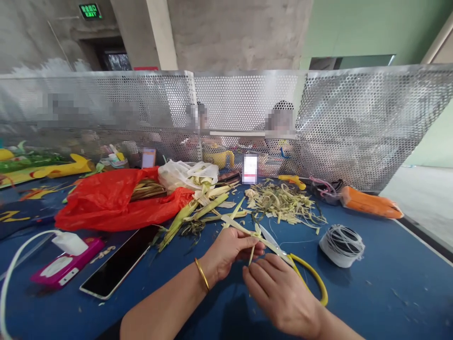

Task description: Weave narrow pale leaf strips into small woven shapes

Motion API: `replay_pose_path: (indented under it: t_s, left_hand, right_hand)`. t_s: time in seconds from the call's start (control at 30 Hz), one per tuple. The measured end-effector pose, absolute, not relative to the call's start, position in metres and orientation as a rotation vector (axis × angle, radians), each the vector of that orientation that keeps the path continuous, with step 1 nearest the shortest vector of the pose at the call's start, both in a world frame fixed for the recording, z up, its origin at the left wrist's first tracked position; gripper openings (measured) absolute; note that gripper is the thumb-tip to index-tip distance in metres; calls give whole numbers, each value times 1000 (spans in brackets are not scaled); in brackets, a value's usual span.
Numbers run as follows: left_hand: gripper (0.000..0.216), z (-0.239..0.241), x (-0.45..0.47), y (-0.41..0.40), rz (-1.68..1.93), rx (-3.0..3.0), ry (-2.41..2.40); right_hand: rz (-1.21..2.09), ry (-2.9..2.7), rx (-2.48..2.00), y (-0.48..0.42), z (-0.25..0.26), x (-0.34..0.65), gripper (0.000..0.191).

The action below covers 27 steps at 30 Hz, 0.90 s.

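Note:
My left hand (226, 252), with a gold bangle on its wrist, pinches a pale green palm-leaf strip (238, 225) that runs up and to the left over the blue table (389, 293). My right hand (279, 290) is closed on yellow-handled scissors (311, 278). The scissor blades point up-left and meet the strip between the two hands. A short piece of leaf hangs down between my fingers.
A pile of leaf trimmings (283, 203) lies beyond my hands, with longer leaves (198, 212), a red plastic bag (116, 200) and a white bag (187, 174) to the left. A thread spool (341, 245) sits right; a phone (116, 267) and pink power bank (65, 267) left. A perforated metal screen (354, 123) backs the table, people behind.

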<state>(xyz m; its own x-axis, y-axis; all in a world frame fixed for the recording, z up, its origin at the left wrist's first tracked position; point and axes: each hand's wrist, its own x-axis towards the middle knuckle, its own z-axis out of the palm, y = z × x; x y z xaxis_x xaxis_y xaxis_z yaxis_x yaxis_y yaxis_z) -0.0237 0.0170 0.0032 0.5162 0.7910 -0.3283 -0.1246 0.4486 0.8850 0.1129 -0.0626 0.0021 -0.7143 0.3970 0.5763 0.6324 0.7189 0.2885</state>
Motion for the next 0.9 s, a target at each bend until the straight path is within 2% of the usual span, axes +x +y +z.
replay_pose_path:
  t_s: [0.13, 0.3, 0.37, 0.5, 0.7, 0.9]
  left_hand:
    - [30, 1, -24, 20, 670, 937, 848]
    - [31, 5, -27, 25, 688, 922, 833]
    - [31, 7, -28, 25, 671, 896, 860]
    - [33, 6, -24, 22, 650, 934, 917]
    - [30, -2, -18, 19, 646, 1110, 989]
    - [30, 3, -19, 19, 667, 1077, 967]
  right_hand:
    - [-599, -2407, -790, -59, 6, 118, 29]
    - [-542, -2081, -1468, -43, 7, 134, 24]
    - [-449, -2105, -1581, -38, 1, 138, 29]
    - [-401, -2181, -1573, -35, -11, 134, 37]
    - [-362, -2267, -1520, -40, -1, 132, 32]
    - [-98, -2322, -1638, -46, 17, 139, 29]
